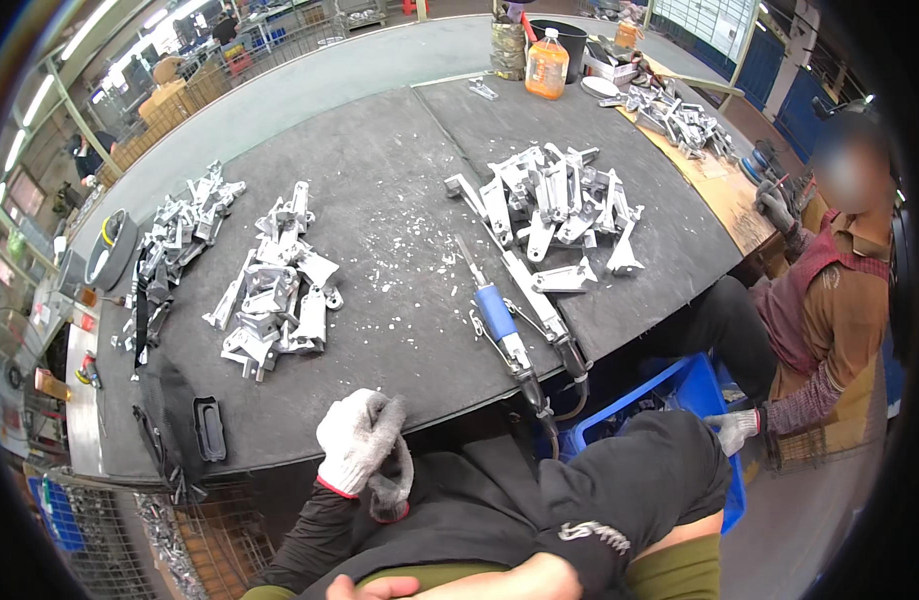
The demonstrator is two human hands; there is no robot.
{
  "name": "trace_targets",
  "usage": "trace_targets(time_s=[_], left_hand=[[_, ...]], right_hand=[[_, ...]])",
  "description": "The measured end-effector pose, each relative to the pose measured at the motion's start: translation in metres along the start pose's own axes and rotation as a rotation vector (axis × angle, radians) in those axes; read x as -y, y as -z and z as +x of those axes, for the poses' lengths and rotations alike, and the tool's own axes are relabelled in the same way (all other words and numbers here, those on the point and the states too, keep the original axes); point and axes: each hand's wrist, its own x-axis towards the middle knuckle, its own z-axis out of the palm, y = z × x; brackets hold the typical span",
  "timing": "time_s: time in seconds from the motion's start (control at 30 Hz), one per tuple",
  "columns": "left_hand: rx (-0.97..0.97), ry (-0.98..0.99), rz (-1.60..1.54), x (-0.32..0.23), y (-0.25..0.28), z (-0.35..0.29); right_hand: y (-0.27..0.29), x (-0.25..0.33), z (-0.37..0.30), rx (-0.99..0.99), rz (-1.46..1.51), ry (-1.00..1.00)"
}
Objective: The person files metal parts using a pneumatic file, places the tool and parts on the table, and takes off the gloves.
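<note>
Gloved hands (364, 450) clasped, dark workbench (379, 210), workshop.

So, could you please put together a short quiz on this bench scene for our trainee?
1. True or false: the blue-handled tool lies on the dark mat with no hand on it.
2. Where does the orange bottle stand? A) at the far end of the bench, B) in the blue crate, C) inside the left pile of metal parts.
3. What covers the person's left hand?

Key: 1 true; 2 A; 3 a white knit glove with a red cuff.
</note>
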Motion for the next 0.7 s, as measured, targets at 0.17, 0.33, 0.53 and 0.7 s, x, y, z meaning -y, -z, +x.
trace_targets(time_s=[0.17, 0.33, 0.53, 0.7], left_hand=[[-0.062, -0.11, 0.086, -0.0019, 0.0012, 0.0002], [0.001, -0.071, 0.146, -0.0049, 0.0003, 0.0016], [-0.035, -0.11, 0.174, -0.0056, -0.003, 0.0002], [-0.077, -0.172, 0.138, -0.0007, -0.0053, 0.0004]], right_hand=[[0.0003, 0.0027, -0.0012, 0.016, -0.044, 0.005], [-0.0019, 0.0024, -0.001, 0.025, -0.095, 0.011], [-0.0075, 0.0014, 0.0051, 0.018, -0.154, 0.028], [-0.0028, 0.0035, 0.0077, 0.026, -0.239, 0.053]])
